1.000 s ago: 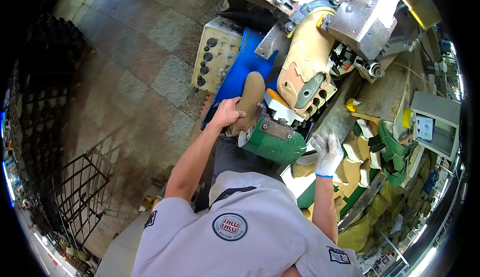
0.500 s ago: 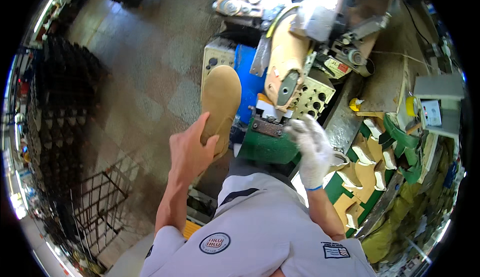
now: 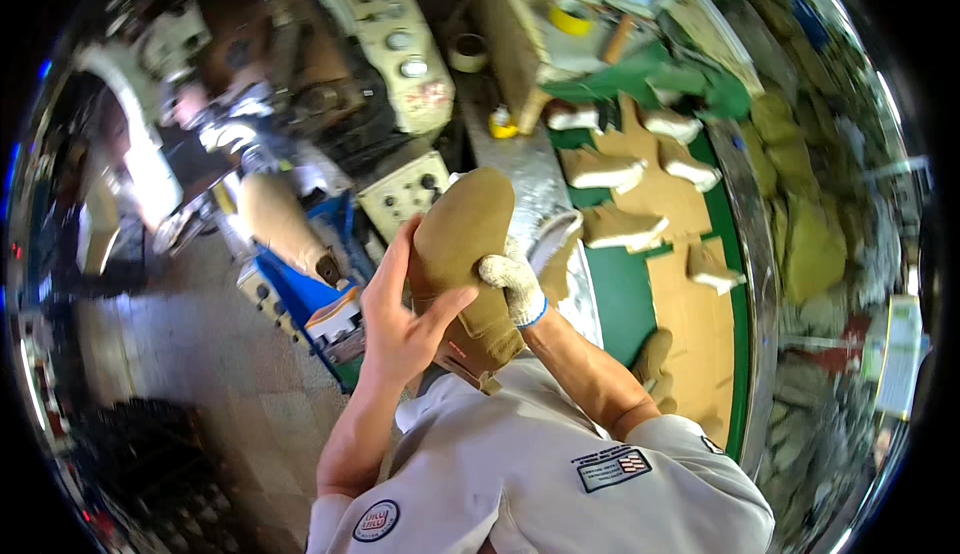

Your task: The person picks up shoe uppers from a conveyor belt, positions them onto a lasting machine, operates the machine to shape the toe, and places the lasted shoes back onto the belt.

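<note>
A tan suede boot upper is in front of my body, toe pointing away and its open ankle end toward me. My bare left hand grips its left side, thumb lying across the top. On its right side, my right hand, in a white knit glove, closes with the thumb over the suede; its other fingers are hidden behind the boot. Just right of the glove lies another tan boot with a pale lining.
Several tan boots with white edges lie on cardboard over a green tabletop at right. A machine at left bears a tan shoe form. Beyond stand a control panel, a yellow bottle and yellow tape.
My view has turned right, toward the green table. The boot, earlier in my left hand alone, has come to the middle, and my right hand has taken hold of it too.
</note>
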### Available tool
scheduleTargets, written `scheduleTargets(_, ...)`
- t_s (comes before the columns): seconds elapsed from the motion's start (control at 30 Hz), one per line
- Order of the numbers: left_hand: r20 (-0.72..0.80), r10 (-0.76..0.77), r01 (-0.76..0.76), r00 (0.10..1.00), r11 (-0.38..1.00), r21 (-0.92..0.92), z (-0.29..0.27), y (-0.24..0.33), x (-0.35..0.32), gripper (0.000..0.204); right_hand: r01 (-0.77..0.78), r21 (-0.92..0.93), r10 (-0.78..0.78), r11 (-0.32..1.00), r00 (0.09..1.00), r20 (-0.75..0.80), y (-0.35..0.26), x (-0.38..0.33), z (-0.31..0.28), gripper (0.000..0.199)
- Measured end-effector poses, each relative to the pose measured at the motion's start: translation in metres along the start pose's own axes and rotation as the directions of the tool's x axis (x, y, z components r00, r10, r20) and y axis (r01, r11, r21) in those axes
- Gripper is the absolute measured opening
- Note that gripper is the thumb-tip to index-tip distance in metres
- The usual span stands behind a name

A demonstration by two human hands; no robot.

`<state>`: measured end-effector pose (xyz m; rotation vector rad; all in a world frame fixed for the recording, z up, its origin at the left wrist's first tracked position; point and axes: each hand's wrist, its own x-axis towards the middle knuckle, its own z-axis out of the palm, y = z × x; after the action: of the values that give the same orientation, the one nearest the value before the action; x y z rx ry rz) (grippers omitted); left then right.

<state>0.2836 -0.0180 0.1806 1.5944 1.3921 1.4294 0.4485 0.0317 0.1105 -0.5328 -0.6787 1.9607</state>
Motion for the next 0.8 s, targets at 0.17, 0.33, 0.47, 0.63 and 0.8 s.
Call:
scheduleTargets(0.17,0.366,-0.264,0.385,0.892,0.869,-0.312,0.125,-0.028,0.012,0.063,0.142,0.001,-0.135,0.99,0.943,-0.305,-0.027,-0.059,-0.096,0.063)
scheduleTargets(0.33,0.679,-0.452,0.465,0.579,0.867,0.18,0.219,-0.071,-0.03,0.042,0.173,0.108,-0.058,0.979,0.743,-0.666,-0.059,-0.134,-0.203,0.06)
scheduleTargets(0.47,0.743,-0.477,0.408,0.47,0.864,0.296,0.225,-0.102,-0.06,0.037,0.186,0.338,0.2,0.923,0.519,-0.831,-0.097,-0.228,-0.301,0.057)
scheduleTargets(0.63,0.696,-0.577,0.438,0.428,0.806,0.399,0.231,-0.123,-0.045,0.035,-0.664,-0.112,-0.138,0.739,0.014,-0.99,-0.117,-0.293,-0.443,0.072)
scheduleTargets(0.8,0.653,-0.606,0.472,0.454,0.785,0.401,0.234,-0.121,-0.037,0.033,-0.977,-0.159,-0.605,0.14,0.043,-0.795,-0.067,-0.273,-0.508,0.073)
